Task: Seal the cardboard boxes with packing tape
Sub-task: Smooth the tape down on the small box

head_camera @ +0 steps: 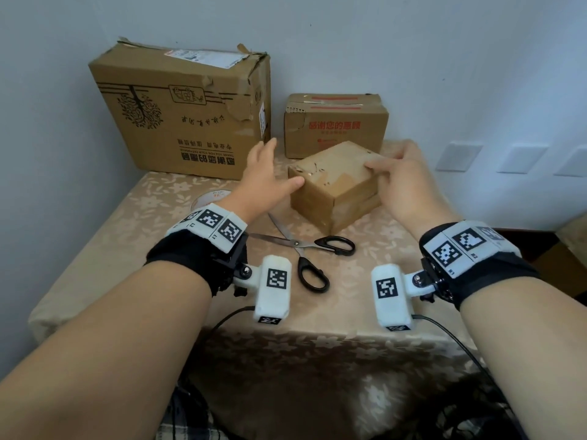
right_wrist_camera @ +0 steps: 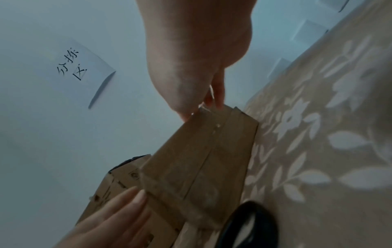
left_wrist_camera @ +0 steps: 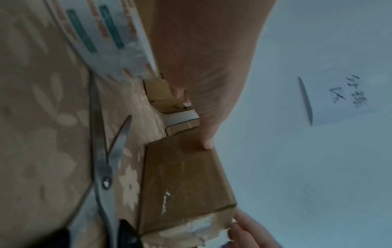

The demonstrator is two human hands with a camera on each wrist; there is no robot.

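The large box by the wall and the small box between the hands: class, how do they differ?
The large box stands untouched, printed with a tree and black text; the small box is plain. The left hand touches the small box and the right hand grips it. Both are brown cardboard.

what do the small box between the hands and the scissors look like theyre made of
Small box: brown corrugated cardboard, it seems, matte and scuffed, with glossy clear tape patches and torn paper at one corner. Scissors: bare silvery metal blades with a dull shine; the black loop handles look like smooth plastic, though a coating can't be ruled out.
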